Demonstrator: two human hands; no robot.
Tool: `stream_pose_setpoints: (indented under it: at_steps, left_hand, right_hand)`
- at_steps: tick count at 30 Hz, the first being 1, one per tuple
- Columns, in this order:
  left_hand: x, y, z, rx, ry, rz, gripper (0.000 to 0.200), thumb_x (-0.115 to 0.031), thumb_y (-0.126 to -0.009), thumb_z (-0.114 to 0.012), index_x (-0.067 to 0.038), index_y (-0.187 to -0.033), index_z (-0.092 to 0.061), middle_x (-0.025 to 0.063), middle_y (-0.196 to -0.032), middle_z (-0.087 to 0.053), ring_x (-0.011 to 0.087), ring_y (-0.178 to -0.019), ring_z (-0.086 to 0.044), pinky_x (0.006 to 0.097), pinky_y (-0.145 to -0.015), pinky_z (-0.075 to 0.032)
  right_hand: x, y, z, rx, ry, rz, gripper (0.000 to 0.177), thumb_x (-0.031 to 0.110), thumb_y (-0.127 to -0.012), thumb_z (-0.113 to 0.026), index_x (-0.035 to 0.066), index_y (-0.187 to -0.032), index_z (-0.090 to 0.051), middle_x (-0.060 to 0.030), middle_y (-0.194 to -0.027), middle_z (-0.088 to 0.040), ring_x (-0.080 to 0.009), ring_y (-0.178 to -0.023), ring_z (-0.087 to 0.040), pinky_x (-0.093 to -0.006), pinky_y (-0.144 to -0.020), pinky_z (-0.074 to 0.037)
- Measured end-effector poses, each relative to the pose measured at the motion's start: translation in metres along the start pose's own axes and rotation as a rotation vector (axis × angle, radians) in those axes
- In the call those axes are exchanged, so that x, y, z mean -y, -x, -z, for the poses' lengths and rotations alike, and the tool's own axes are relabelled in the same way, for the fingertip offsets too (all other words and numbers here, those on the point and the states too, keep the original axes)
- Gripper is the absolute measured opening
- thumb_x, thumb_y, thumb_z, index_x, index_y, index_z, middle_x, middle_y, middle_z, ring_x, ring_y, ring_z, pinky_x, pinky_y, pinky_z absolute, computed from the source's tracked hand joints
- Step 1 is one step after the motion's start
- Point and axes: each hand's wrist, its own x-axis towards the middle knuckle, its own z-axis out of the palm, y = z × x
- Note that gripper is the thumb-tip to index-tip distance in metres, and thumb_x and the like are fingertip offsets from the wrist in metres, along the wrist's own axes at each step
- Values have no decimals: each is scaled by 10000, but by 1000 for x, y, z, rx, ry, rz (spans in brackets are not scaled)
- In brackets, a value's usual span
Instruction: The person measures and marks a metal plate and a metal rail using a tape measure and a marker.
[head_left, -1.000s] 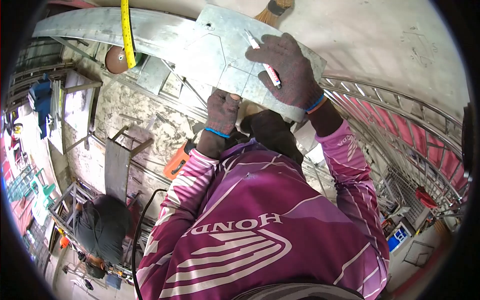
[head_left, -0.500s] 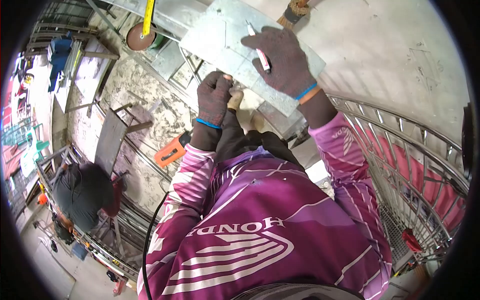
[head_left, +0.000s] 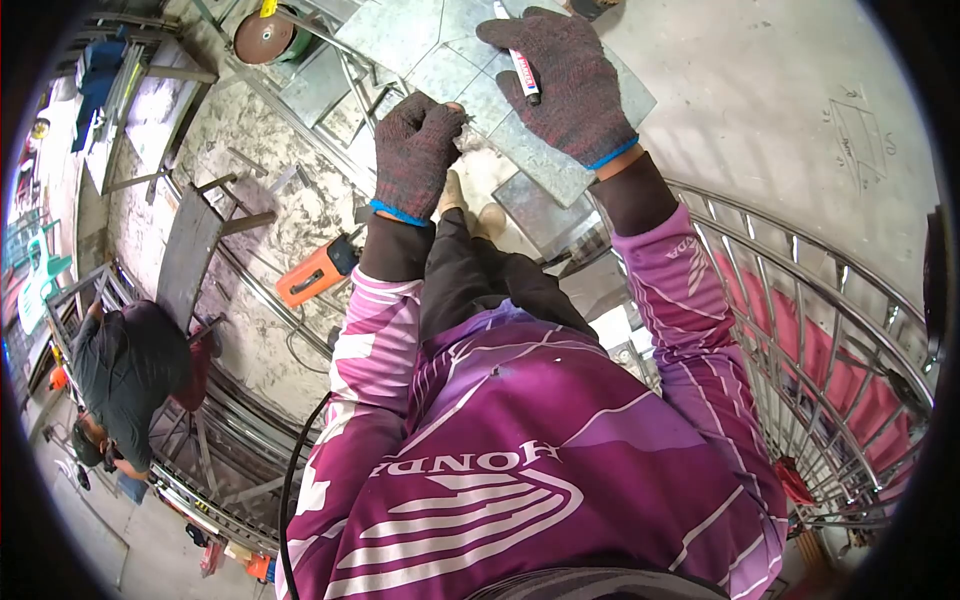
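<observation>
A grey metal sheet (head_left: 450,72) with thin lines marked on it lies in front of me. My right hand (head_left: 572,88), in a dark knitted glove with a blue cuff, rests over its right part. A white marker pen (head_left: 524,72) with a red label and a black end is held between that hand's thumb and fingers. At the sheet's near left edge is my left hand (head_left: 415,155), gloved the same way. Its fingers are curled closed, and what they pinch, if anything, is hidden.
An orange tool case (head_left: 318,272) lies on the stained floor to the left. Another person (head_left: 130,365) bends beside metal frames farther left. Chromed railing (head_left: 800,270) stands at my right. A brown disc (head_left: 265,38) sits at the upper left.
The view has shifted, so the sheet and both hands appear higher. My right hand still holds the marker pen. The other person has bent differently, the head now showing.
</observation>
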Motion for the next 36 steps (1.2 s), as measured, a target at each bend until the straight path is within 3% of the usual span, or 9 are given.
stream_pose_setpoints:
  at_steps: [4,13,28,32,34,35,36]
  left_hand:
    - [2,0,1,21,47,13,298,-241,-899,-698,1,-740,-623,47,-619,-566,123,-547,-551,298,-535,-440]
    - [2,0,2,39,-11,-24,316,-268,-905,-696,-12,-739,-614,41,-609,-564,113,-547,-552,297,-531,-443]
    - [1,-3,-1,-11,-37,-41,343,-263,-866,-699,33,-707,-627,98,-589,-599,161,-541,-612,332,-537,-481]
    - [5,-3,0,-42,-54,-61,338,-245,-845,-702,40,-682,-623,108,-573,-601,169,-535,-617,339,-530,-483]
    - [11,-2,2,-58,-132,-174,330,-226,-835,-702,41,-663,-613,109,-568,-601,173,-530,-613,339,-526,-481]
    - [15,-2,5,-12,-207,-176,120,-119,-837,-684,-10,-792,-662,96,-647,-585,180,-577,-619,323,-537,-490]
    - [18,-2,7,34,-284,-177,106,-13,-839,-666,-61,-921,-710,84,-725,-569,186,-624,-626,308,-548,-499]
  right_hand:
    - [-3,3,-5,103,1,-51,406,167,-811,-706,219,-1212,-675,-59,-1123,-685,-298,-1081,-615,-452,-994,-452]
    - [-1,1,-3,55,-45,-29,434,107,-777,-750,195,-1198,-692,-39,-1170,-707,-307,-1131,-619,-460,-1028,-453]
    - [-3,-5,0,96,-70,-5,513,154,-730,-793,190,-1227,-672,-54,-1154,-696,-319,-1097,-628,-466,-986,-464]
    - [-8,-5,1,113,-67,-7,470,116,-772,-782,150,-1227,-669,-69,-1169,-698,-289,-1106,-651,-432,-977,-501]
    - [-12,-7,2,95,-602,-340,405,56,-836,-741,105,-1230,-660,-95,-1217,-687,-250,-1122,-671,-376,-963,-541]
    - [-15,-8,6,37,-644,-342,358,22,-884,-697,75,-1234,-648,-115,-1260,-669,-223,-1136,-674,-331,-959,-555]
    - [-16,-11,11,33,-638,-343,358,22,-884,-697,75,-1234,-648,-115,-1260,-669,-223,-1136,-674,-331,-959,-555]
